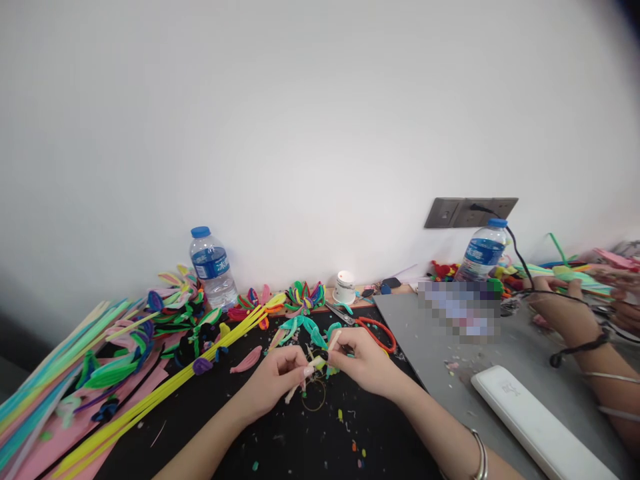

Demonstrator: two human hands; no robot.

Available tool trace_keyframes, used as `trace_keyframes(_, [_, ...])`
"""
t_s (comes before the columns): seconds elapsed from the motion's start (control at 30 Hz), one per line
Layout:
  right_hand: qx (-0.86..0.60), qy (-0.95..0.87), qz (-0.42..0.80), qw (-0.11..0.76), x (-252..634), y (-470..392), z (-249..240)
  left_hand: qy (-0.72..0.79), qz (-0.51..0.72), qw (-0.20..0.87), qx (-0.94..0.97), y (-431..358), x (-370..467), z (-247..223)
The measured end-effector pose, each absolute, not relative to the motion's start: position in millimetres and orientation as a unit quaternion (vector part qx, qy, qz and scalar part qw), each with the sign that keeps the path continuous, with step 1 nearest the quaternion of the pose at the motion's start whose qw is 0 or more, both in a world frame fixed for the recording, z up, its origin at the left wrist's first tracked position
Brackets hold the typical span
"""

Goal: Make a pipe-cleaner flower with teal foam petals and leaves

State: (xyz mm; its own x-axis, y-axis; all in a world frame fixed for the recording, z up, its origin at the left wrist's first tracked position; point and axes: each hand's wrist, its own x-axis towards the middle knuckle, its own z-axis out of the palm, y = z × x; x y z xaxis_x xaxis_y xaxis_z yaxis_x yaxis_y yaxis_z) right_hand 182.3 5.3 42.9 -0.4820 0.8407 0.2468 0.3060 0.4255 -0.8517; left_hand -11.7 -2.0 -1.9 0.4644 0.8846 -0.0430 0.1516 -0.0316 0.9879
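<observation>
Near the middle of the black mat (280,440), my left hand (283,379) pinches a small pale yellow-green fuzzy piece (319,362) between thumb and finger. My right hand (357,357), just to the right, has its fingers closed on a pale pipe cleaner (334,341) that sticks up. The two hands almost touch. A thin gold-coloured ring (314,395) shows just below them. Teal fuzzy petals (305,327) lie right behind the fingers, and a pink petal (246,360) is left of my left hand.
Red-handled scissors (375,331), a white cup (345,288) and a water bottle (214,269) stand or lie behind. Yellow pipe cleaners (170,393) cross the left side. At right are a white case (535,420), another bottle (481,253) and another person's hands (565,310).
</observation>
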Motion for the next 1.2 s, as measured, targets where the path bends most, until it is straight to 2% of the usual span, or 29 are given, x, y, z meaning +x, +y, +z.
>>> trace_keyframes(0.17, [-0.446,-0.700,0.450,0.330,179,9,35,0.435,0.340,0.260,0.792,-7,-9,-3])
trace_keyframes(0.27, [-0.463,-0.671,0.483,0.319,179,11,31,0.421,0.335,0.196,0.820,-8,-10,-4])
trace_keyframes(0.37, [-0.460,-0.653,0.513,0.315,181,14,30,0.431,0.342,0.262,0.793,-6,-10,-4])
trace_keyframes(0.53, [-0.425,-0.622,0.537,0.378,192,27,28,0.420,0.353,0.548,0.631,3,-14,-6])
trace_keyframes(0.63, [-0.414,-0.642,0.480,0.431,197,33,25,0.357,0.357,0.682,0.529,2,-17,-6])
trace_keyframes(0.73, [-0.400,-0.688,0.413,0.443,197,31,27,0.275,0.332,0.777,0.458,-1,-19,-6])
trace_keyframes(0.93, [-0.274,-0.816,0.323,0.393,189,12,44,0.200,0.232,0.852,0.425,-3,-21,-4])
trace_keyframes(1.2, [-0.219,-0.864,0.261,0.372,187,8,42,0.239,0.229,0.841,0.427,-1,-23,-7])
